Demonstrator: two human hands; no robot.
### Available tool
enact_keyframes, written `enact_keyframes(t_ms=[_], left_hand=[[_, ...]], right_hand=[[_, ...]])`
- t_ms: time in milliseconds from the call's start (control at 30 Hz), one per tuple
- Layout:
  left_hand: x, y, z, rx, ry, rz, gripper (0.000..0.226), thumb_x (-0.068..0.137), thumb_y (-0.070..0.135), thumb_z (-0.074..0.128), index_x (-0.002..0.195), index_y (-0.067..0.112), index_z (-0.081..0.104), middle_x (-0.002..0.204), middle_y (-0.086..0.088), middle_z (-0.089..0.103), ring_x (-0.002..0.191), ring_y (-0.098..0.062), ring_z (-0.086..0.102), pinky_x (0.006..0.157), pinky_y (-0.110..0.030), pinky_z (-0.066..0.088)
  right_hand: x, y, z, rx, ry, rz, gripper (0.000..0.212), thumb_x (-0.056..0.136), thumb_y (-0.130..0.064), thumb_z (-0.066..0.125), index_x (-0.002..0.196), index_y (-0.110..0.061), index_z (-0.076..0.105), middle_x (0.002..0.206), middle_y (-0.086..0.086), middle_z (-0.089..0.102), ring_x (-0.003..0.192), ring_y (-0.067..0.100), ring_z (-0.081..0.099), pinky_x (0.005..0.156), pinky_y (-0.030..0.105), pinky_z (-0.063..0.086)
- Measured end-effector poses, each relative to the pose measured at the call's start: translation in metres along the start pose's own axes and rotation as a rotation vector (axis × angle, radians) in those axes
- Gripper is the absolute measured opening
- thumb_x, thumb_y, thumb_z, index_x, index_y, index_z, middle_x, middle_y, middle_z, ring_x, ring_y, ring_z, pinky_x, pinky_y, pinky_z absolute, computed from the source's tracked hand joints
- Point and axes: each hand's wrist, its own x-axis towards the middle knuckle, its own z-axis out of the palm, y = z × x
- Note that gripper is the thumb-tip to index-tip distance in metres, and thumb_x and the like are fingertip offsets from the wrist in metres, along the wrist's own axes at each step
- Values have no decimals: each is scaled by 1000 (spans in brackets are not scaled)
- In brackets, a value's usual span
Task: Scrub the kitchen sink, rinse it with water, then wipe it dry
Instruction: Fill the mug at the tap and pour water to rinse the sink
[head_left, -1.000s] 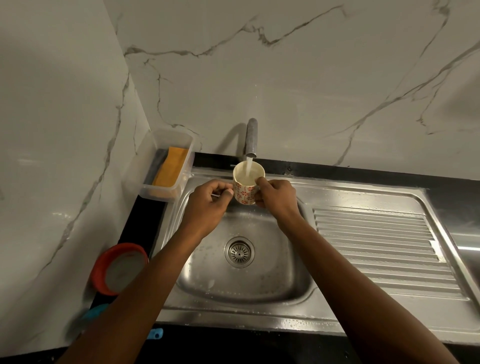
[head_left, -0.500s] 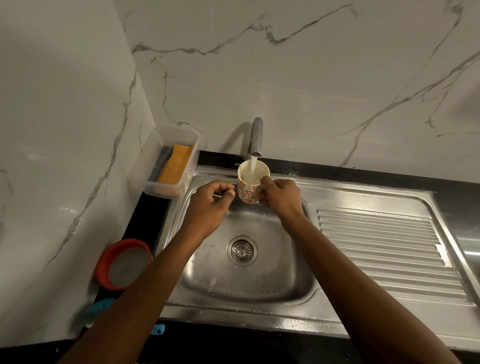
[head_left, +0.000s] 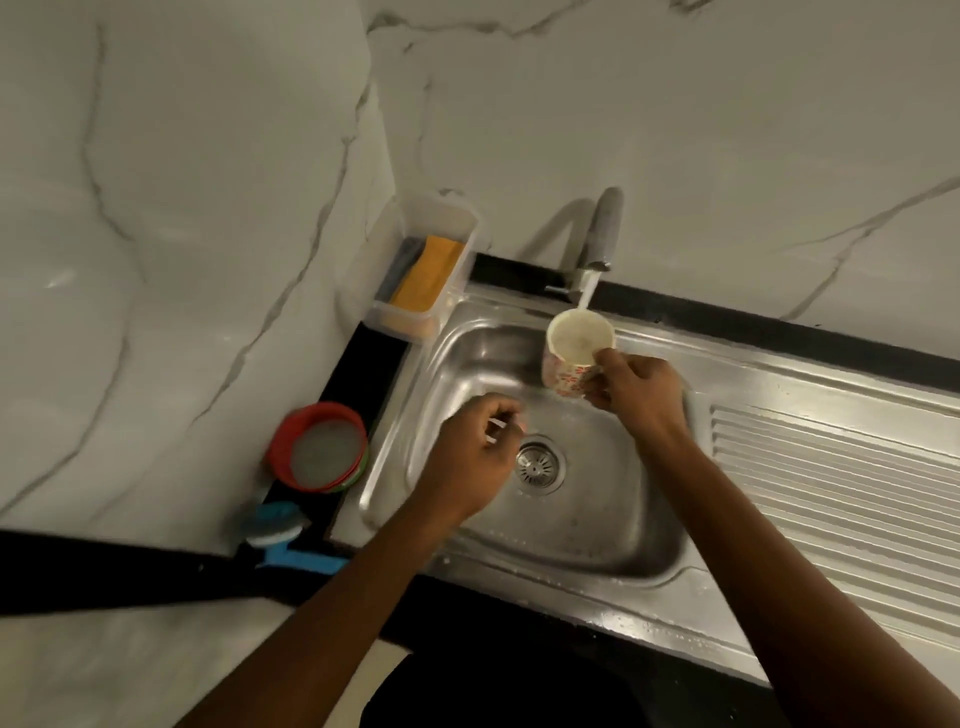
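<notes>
Right hand (head_left: 636, 387) is gripping the floral mug (head_left: 571, 353), catching the faucet (head_left: 602, 228) stream over the back of the sink (head_left: 597, 525). Left hand (head_left: 470, 452) is hovering curled by the drain (head_left: 539, 464), can't tell if it's pinching anything.

**Left hand drops from the cup**

My left hand (head_left: 475, 457) has moved away from beside the cup (head_left: 576, 348) and now hangs curled above the drain (head_left: 540, 465). My right hand (head_left: 636, 387) has lowered the cup, so the water falls further from the tap (head_left: 602, 228).
</notes>
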Motion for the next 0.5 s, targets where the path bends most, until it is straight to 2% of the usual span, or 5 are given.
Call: enact_keyframes(t_ms=[67,167,300,400,500], left_hand=[[-26,-15,3,31,-14,-63,32,99,25,64,131,20,67,127,7,67,108,-3,64,90,-16,51],[-61,-36,7,125,-42,-154,50,103,22,60,152,17,50,153,1,49,135,-8,48,98,3,30],[-87,-60,5,227,-100,-323,72,107,28,52,167,15,15,175,-3,4,161,-17,6,128,-27,12],[-94,-75,-6,382,-166,-466,82,108,35,47,166,11,-6,174,-8,-19,161,-27,-14,132,-44,3],[-89,-85,-19,553,-204,-550,86,107,39,43,164,2,-10,171,-19,-22,158,-37,-21,130,-50,-2]], right_hand=[[-6,15,3,9,-40,6,33,83,-50,64,72,-22,80,75,5,79,78,27,78,84,57,63],[-18,41,11,-25,-112,27,32,91,-40,67,71,-19,80,72,6,78,78,29,78,85,58,62],[-32,64,27,-204,-277,-19,35,96,-41,65,71,-19,78,71,1,77,76,26,77,83,54,63],[-43,57,46,-393,-403,-137,36,97,-36,63,67,-18,75,68,0,75,70,25,72,71,41,59],[-50,39,71,-561,-493,-269,42,95,-40,61,64,-14,71,63,5,69,65,26,66,63,38,53]])
